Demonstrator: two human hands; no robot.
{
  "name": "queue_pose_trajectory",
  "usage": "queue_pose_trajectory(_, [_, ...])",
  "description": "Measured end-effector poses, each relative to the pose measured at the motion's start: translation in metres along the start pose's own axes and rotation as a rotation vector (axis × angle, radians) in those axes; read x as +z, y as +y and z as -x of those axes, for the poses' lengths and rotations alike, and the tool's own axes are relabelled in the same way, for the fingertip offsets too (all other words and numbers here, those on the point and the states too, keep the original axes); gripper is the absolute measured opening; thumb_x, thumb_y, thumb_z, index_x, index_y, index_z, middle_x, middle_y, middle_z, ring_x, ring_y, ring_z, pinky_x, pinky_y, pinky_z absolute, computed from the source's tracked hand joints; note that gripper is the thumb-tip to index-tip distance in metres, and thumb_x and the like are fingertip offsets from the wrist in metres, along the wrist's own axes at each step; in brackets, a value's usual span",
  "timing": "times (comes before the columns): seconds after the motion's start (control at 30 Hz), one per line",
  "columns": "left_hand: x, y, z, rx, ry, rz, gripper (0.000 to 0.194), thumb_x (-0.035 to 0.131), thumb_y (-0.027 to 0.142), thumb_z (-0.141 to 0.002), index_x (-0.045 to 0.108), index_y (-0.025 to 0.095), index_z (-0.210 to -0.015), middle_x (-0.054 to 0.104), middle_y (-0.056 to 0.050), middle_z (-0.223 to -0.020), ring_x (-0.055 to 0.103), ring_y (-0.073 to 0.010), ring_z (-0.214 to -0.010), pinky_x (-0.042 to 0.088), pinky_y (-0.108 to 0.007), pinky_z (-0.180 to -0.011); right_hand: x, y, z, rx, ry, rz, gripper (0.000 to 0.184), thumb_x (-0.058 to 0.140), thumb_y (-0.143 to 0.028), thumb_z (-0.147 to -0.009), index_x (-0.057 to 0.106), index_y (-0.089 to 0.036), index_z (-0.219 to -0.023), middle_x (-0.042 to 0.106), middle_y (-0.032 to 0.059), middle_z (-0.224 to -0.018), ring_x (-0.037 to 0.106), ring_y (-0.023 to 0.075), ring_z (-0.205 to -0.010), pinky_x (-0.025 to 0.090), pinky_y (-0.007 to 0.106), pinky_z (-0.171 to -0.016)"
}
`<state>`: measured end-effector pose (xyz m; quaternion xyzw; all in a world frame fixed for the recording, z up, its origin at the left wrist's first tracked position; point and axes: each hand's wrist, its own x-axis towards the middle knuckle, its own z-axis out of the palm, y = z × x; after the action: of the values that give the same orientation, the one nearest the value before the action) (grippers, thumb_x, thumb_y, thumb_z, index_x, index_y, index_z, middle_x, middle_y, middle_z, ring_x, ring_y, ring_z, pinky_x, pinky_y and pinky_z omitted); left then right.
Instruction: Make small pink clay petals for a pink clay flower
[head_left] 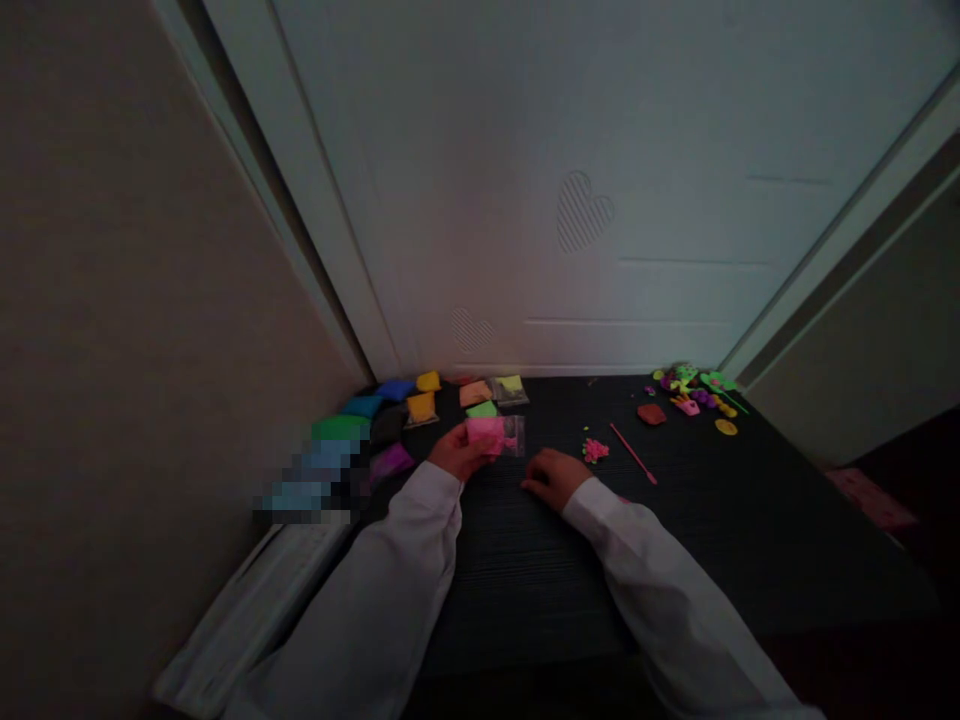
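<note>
Dark tabletop [525, 560]: left fingers [491, 455] grip a pink packet [486, 432]; right fingers [531, 480] curl, their gap too dim to tell

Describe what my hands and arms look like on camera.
Your left hand and right hand are bare, with no gloves visible. Both arms wear loose, wrinkled, whitish fabric sleeves: the left sleeve and right sleeve reach the wrists. Dim light hides finer detail.

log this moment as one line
left hand: holds pink bag | right hand: no object seen in grip, near bag | pink tool: on dark table, right of right hand
</note>
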<state>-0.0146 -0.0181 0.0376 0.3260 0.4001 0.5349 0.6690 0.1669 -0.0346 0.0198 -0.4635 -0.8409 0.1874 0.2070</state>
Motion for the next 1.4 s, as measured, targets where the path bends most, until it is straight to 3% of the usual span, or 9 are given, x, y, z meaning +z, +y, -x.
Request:
queue_pose_trajectory(0.17, [0.004, 0.001, 0.002, 0.011, 0.003, -0.028, 0.04, 0.071, 0.012, -0.041, 0.055, 0.01, -0.077, 0.061, -0.003, -0.06, 0.055, -0.0121, -0.051, 0.042, -0.022, -0.048, -0.008, 0.001, 0.001, -0.019, 0.022, -0.058, 0.021, 0.052, -0.035, -0.066, 0.059, -0.019, -0.079, 0.053, 0.0015, -0.069, 0.048, 0.0111, -0.065, 0.037, 0.023, -0.06])
queue_pose_trajectory(0.4, [0.003, -0.005, 0.001, 0.012, -0.036, -0.102, 0.04, 0.07, 0.013, -0.041, 0.055, 0.009, -0.078, 0.061, -0.003, -0.061, 0.055, -0.012, -0.052, 0.042, -0.022, -0.05, -0.03, -0.01, 0.001, 0.038, 0.262, -0.222, 0.031, 0.04, -0.036, -0.074, 0.051, -0.018, -0.097, 0.055, 0.0037, -0.086, 0.049, 0.0106, -0.071, 0.039, 0.024, -0.064])
queue_pose_trajectory(0.5, [0.006, -0.009, 0.003, 0.011, -0.076, -0.15, 0.038, 0.07, 0.012, -0.04, 0.056, 0.008, -0.075, 0.062, -0.004, -0.063, 0.055, -0.0125, -0.053, 0.042, -0.022, -0.051, -0.031, -0.016, 0.001, 0.029, 0.311, -0.322, 0.026, 0.045, -0.034, -0.072, 0.055, -0.019, -0.091, 0.056, 0.0023, -0.085, 0.05, 0.0105, -0.076, 0.039, 0.023, -0.068])
queue_pose_trajectory(0.6, [0.009, -0.011, 0.005, 0.023, -0.106, -0.185, 0.036, 0.07, 0.011, -0.042, 0.057, 0.008, -0.075, 0.063, -0.004, -0.064, 0.056, -0.0124, -0.054, 0.043, -0.023, -0.054, -0.028, -0.017, 0.0, 0.043, 0.335, -0.394, 0.021, 0.046, -0.033, -0.072, 0.058, -0.018, -0.081, 0.058, 0.0019, -0.081, 0.051, 0.0111, -0.077, 0.039, 0.024, -0.069])
queue_pose_trajectory(0.8, [0.007, -0.014, 0.003, 0.05, -0.105, -0.168, 0.037, 0.07, 0.012, -0.041, 0.057, 0.009, -0.075, 0.063, -0.004, -0.066, 0.057, -0.0141, -0.057, 0.044, -0.026, -0.056, -0.023, -0.013, -0.002, 0.101, 0.35, -0.489, 0.024, 0.048, -0.036, -0.069, 0.057, -0.018, -0.082, 0.06, 0.0018, -0.078, 0.053, 0.0117, -0.072, 0.041, 0.025, -0.065])
queue_pose_trajectory(1.13, [0.012, -0.018, 0.005, 0.053, -0.138, -0.155, 0.036, 0.07, 0.015, -0.041, 0.056, 0.009, -0.074, 0.063, -0.003, -0.064, 0.056, -0.0124, -0.055, 0.043, -0.025, -0.054, -0.026, -0.019, 0.001, 0.113, 0.408, -0.491, 0.017, 0.045, -0.033, -0.071, 0.052, -0.018, -0.071, 0.053, -0.0013, -0.065, 0.048, 0.0098, -0.061, 0.038, 0.023, -0.057])
queue_pose_trajectory(1.4, [0.013, -0.015, 0.005, 0.053, -0.1, -0.12, 0.035, 0.07, 0.013, -0.042, 0.056, 0.011, -0.074, 0.062, -0.001, -0.064, 0.056, -0.0115, -0.056, 0.043, -0.024, -0.057, -0.02, -0.018, -0.001, 0.095, 0.405, -0.508, 0.02, 0.046, -0.032, -0.071, 0.055, -0.019, -0.084, 0.058, 0.0009, -0.081, 0.051, 0.0112, -0.075, 0.04, 0.023, -0.066])
